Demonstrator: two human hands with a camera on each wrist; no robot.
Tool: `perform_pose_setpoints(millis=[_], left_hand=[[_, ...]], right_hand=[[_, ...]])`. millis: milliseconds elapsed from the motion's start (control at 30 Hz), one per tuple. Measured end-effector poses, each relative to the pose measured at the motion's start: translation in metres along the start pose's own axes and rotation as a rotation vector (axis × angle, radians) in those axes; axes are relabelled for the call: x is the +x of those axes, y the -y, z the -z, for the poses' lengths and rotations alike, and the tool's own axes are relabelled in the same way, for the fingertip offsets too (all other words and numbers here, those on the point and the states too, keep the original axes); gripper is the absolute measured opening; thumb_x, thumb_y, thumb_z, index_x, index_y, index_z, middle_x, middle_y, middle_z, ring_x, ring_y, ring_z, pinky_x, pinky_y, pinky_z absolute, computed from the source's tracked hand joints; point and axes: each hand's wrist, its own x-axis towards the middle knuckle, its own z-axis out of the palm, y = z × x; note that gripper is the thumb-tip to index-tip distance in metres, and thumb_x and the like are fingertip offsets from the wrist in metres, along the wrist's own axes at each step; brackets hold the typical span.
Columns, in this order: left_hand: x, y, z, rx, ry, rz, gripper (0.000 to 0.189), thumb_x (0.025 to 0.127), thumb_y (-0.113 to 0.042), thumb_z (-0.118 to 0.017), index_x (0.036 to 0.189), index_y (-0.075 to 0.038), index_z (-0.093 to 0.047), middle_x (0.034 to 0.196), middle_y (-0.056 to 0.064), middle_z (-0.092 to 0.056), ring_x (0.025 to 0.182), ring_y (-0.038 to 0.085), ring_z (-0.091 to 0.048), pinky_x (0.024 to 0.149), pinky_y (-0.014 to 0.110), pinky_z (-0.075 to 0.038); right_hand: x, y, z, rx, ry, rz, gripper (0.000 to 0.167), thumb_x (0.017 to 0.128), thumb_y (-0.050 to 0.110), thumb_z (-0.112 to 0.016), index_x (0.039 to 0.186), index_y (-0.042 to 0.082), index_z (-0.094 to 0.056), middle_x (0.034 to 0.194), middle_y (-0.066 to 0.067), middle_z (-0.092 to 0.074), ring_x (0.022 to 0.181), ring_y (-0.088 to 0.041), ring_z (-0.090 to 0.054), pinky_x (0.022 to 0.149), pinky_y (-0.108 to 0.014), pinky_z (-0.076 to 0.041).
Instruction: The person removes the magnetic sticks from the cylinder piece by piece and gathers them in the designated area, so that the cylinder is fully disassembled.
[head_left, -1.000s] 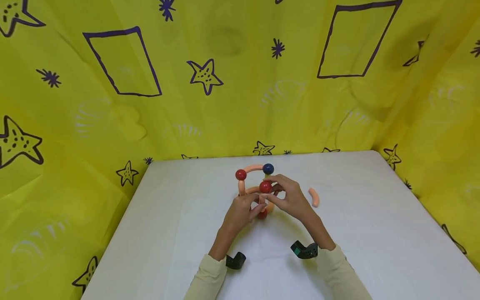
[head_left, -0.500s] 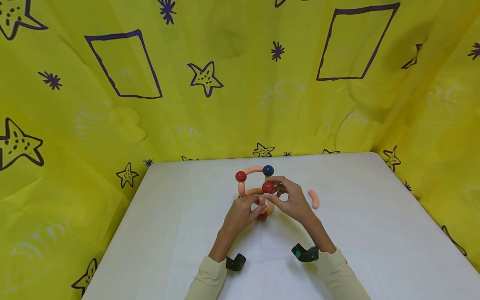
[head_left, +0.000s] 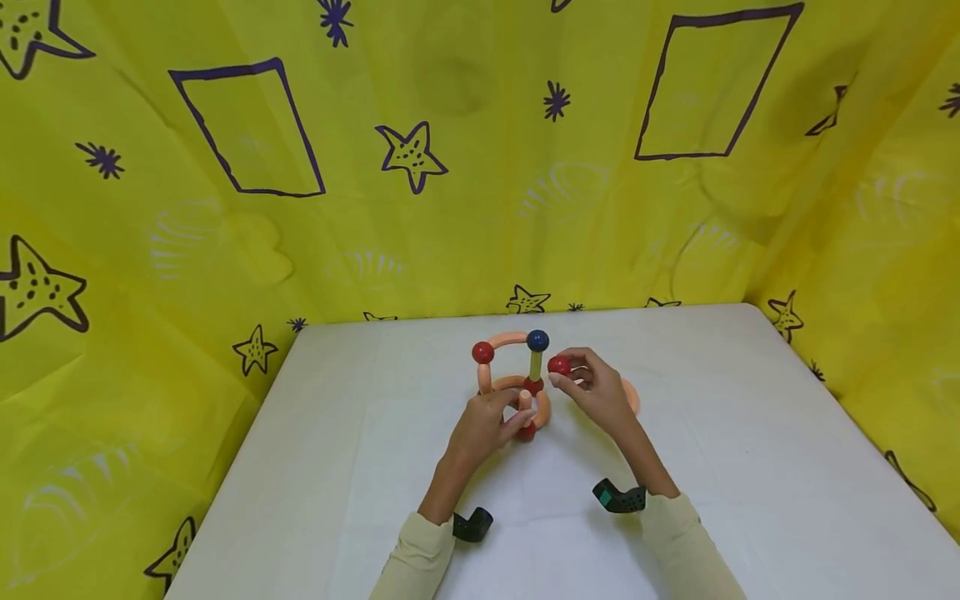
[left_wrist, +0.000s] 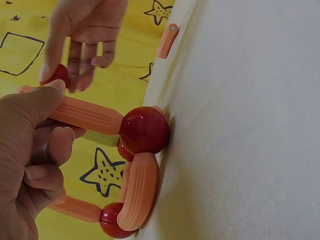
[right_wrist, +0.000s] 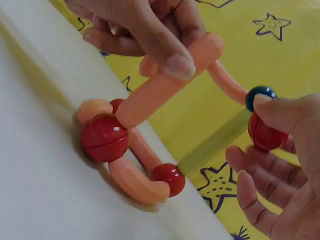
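Observation:
My left hand pinches an upright orange stick, whose lower end meets a red ball low in a ball-and-stick frame. To the right, my right hand holds a separate red ball between thumb and fingers, apart from the stick's bare top. The frame's base joins red balls with curved orange sticks. At its back, a yellow-green stick rises to a blue ball. A curved orange stick links that to another red ball. My left fingers partly hide the frame's near left.
One loose curved orange stick lies on the white table, partly behind my right hand in the head view. A yellow curtain with drawn stars hangs along the back and sides. Each wrist wears a black camera.
My right hand has lifted the red ball off the upright stick's top and carried it to the right. My left hand still pinches the stick in the same spot.

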Motion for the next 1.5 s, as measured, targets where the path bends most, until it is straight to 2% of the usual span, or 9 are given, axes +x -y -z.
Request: perform_pose_setpoints(millis=[133,267,367,600,767,967,1067,1233,1500], left_hand=[[0.001,0.0,0.001,0.012,0.004,0.006,0.015,0.087,-0.016,-0.075,0.085,-0.007,-0.063,0.108,0.01,-0.073,0.083,0.015,-0.073,0.067,0.02,-0.056],[0.002,0.001,0.004,0.002,0.03,0.044,0.021,0.086,-0.019,-0.075,0.101,-0.005,-0.067,0.107,0.008,-0.073,0.081,0.015,-0.072,0.067,0.023,-0.057],[0.0,0.0,0.004,-0.004,0.039,0.058,0.027,0.086,-0.02,-0.075,0.107,-0.005,-0.068,0.107,0.007,-0.073,0.075,0.013,-0.07,0.064,0.022,-0.056],[-0.006,-0.001,0.003,-0.01,0.033,0.052,0.019,0.085,-0.02,-0.076,0.096,-0.006,-0.068,0.111,0.008,-0.072,0.063,0.01,-0.065,0.056,0.011,-0.047],[-0.007,-0.001,0.003,0.016,0.016,0.038,0.017,0.086,-0.019,-0.075,0.089,-0.006,-0.066,0.103,0.007,-0.074,0.063,0.011,-0.066,0.054,0.011,-0.045],[-0.005,0.0,0.003,0.005,-0.008,-0.009,0.018,0.085,-0.018,-0.076,0.087,-0.006,-0.064,0.091,0.006,-0.074,0.079,0.013,-0.072,0.062,0.011,-0.05],[-0.004,0.0,0.004,0.009,0.001,0.012,0.019,0.085,-0.019,-0.076,0.086,-0.005,-0.064,0.099,0.007,-0.074,0.068,0.011,-0.068,0.057,0.009,-0.045],[-0.002,-0.001,0.003,0.026,0.019,0.054,0.019,0.086,-0.021,-0.075,0.087,-0.006,-0.065,0.106,0.008,-0.074,0.06,0.011,-0.062,0.051,0.007,-0.037],[-0.004,-0.001,-0.001,0.009,0.004,0.002,0.018,0.085,-0.019,-0.076,0.088,-0.005,-0.065,0.102,0.009,-0.074,0.07,0.014,-0.07,0.059,0.012,-0.049]], right_hand=[[0.007,-0.011,-0.003,-0.023,-0.032,-0.145,0.044,0.089,0.029,-0.072,0.124,0.007,-0.056,0.113,-0.015,-0.063,0.092,-0.023,-0.064,0.069,-0.019,-0.052],[0.017,-0.023,-0.007,-0.075,-0.073,-0.265,0.047,0.088,0.033,-0.073,0.125,0.008,-0.056,0.114,-0.015,-0.063,0.091,-0.022,-0.064,0.067,-0.02,-0.051],[0.026,-0.035,-0.011,-0.048,-0.101,-0.321,0.046,0.087,0.026,-0.074,0.125,0.005,-0.057,0.114,-0.019,-0.063,0.083,-0.019,-0.066,0.063,-0.021,-0.052],[0.046,-0.061,-0.018,-0.059,-0.135,-0.423,0.044,0.088,0.022,-0.072,0.125,0.003,-0.056,0.12,-0.02,-0.062,0.087,-0.022,-0.062,0.063,-0.019,-0.05],[0.066,-0.069,-0.021,0.01,-0.144,-0.436,0.046,0.088,0.021,-0.071,0.127,0.003,-0.054,0.121,-0.02,-0.059,0.083,-0.021,-0.063,0.061,-0.019,-0.052],[0.088,-0.082,-0.023,0.052,-0.17,-0.414,0.044,0.088,0.018,-0.07,0.128,0.006,-0.055,0.119,-0.019,-0.06,0.066,-0.01,-0.061,0.055,-0.018,-0.051],[0.098,-0.085,-0.024,0.059,-0.176,-0.401,0.043,0.088,0.018,-0.07,0.127,0.007,-0.055,0.119,-0.018,-0.06,0.064,-0.01,-0.06,0.053,-0.019,-0.05],[0.113,-0.089,-0.026,0.014,-0.176,-0.395,0.044,0.089,0.02,-0.07,0.129,0.009,-0.056,0.122,-0.016,-0.061,0.064,-0.01,-0.061,0.051,-0.02,-0.048],[0.117,-0.097,-0.03,-0.09,-0.208,-0.364,0.044,0.089,0.02,-0.071,0.128,0.008,-0.057,0.121,-0.016,-0.064,0.067,-0.015,-0.063,0.054,-0.02,-0.047]])
